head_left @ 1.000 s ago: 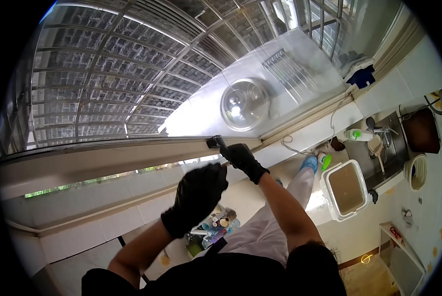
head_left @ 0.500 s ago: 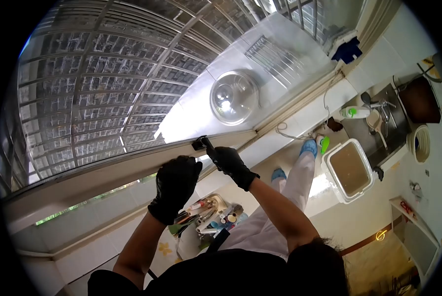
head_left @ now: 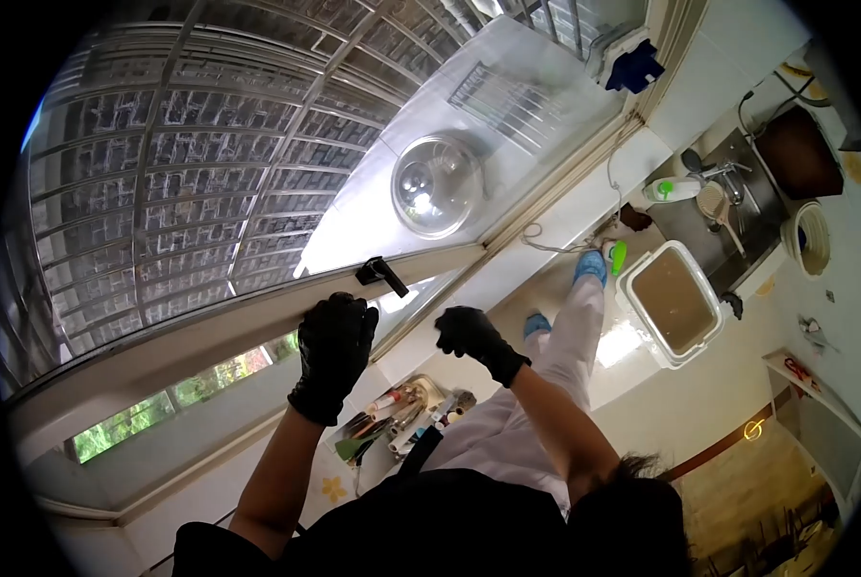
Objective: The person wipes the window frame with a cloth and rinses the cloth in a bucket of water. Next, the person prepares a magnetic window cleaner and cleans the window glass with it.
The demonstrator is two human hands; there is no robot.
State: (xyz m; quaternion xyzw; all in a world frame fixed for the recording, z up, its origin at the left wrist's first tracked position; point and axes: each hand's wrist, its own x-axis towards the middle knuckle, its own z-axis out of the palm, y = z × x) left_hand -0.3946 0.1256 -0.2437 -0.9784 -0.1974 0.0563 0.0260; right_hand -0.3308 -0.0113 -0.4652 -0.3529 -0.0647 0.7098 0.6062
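Observation:
My left hand (head_left: 334, 358), in a black glove, is closed with its knuckles over the inner edge of the window sash (head_left: 209, 348). What its curled fingers hold, if anything, is hidden. The black window handle (head_left: 383, 276) sticks out from the sash just above and right of it, with neither hand on it. My right hand (head_left: 480, 343), also black-gloved, is a loose fist in the air right of the left hand, apart from the sash and handle. Nothing shows in its fingers. A clear dome-shaped lid (head_left: 438, 187) sits on the white ledge beyond the sash.
Metal window bars (head_left: 286, 144) stand outside. A white bucket of brownish water (head_left: 675, 303) stands near the blue-covered feet, beside the sink (head_left: 752, 197). A white bottle (head_left: 672, 189) lies by the sink. Brushes and bottles fill a container (head_left: 416, 409) below my hands.
My right hand has let go of the window handle and drawn back to the right. The strip of greenery below the sash shows wider. My left hand stays near the sash.

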